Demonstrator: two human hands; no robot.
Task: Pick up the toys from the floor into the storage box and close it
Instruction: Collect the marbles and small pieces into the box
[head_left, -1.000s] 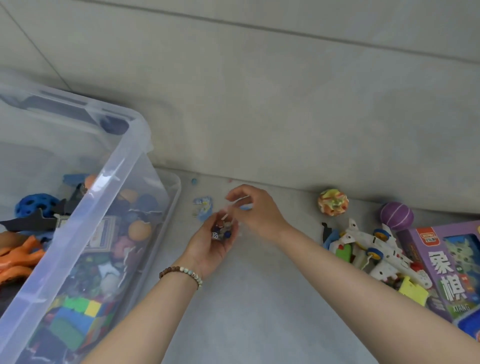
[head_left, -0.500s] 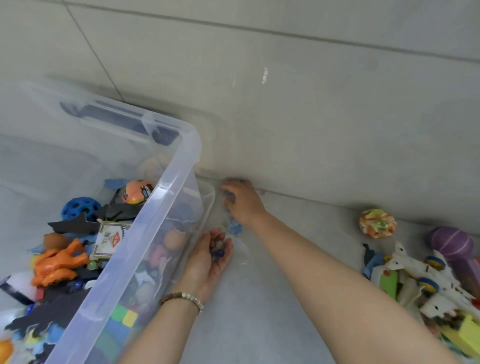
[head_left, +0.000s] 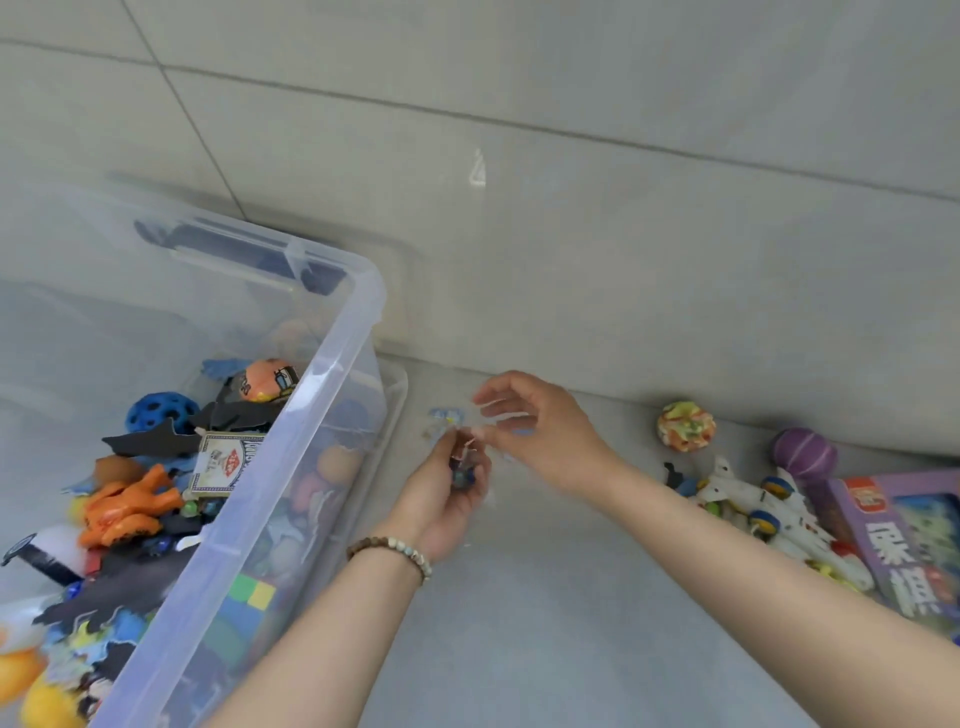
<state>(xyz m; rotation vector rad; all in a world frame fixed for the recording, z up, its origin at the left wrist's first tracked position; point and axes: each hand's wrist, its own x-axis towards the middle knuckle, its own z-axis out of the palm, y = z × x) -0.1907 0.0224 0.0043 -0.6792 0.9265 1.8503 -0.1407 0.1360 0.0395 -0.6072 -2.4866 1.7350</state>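
Collecting step: left hand (head_left: 447, 499) cups small marbles (head_left: 461, 475); right hand (head_left: 540, 431) pinches another in. Next: tip into storage box (head_left: 332, 374), frame left.

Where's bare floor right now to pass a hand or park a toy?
Bare floor lies between the storage box and the white toy plane, beneath both forearms. A strip along the wall behind the right hand also looks free. It is crowded at right around the plane, purple ball and purple game box.
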